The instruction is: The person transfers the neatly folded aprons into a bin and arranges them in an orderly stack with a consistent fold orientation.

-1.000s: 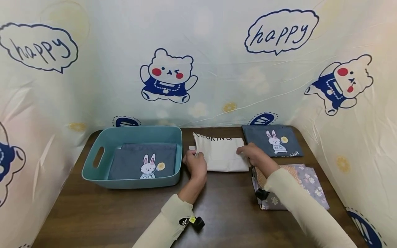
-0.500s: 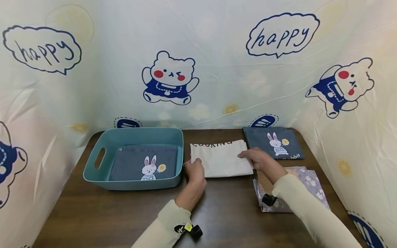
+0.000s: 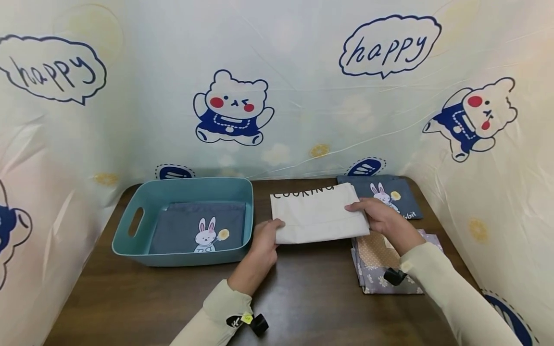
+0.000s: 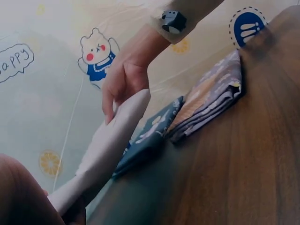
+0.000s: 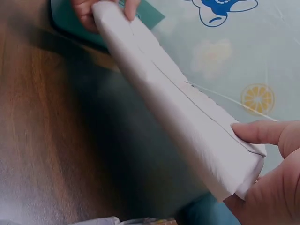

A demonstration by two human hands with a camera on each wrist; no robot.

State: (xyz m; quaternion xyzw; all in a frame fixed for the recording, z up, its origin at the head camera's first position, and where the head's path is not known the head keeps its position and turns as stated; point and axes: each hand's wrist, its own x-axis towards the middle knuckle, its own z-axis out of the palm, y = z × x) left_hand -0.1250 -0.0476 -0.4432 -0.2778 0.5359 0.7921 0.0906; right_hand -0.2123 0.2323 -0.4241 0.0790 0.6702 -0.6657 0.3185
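A folded white cloth (image 3: 318, 216) with the dark word "COOKING" along its far edge is held up off the table between both hands. At its left end the left hand (image 3: 263, 242) pinches it, thumb on top and fingers beneath. The right hand (image 3: 381, 218) grips the right end the same way, as the right wrist view shows with the thumb (image 5: 258, 132) lying on the cloth. Left of the cloth stands a teal basket (image 3: 182, 259) with a folded dark blue rabbit-print cloth (image 3: 177, 228) inside it.
Behind the right hand lies another folded dark blue rabbit-print cloth (image 3: 359, 185), partly covered. Folded floral cloths (image 3: 368, 278) with an orange dotted patch lie under the right forearm. A printed curtain (image 3: 303, 96) encloses the back and sides of the brown table (image 3: 311, 298).
The white cloth has been lifted off the table and shifted a little right, its right end tilting up. Both hands moved with it, and the left fingers now hold its left end.
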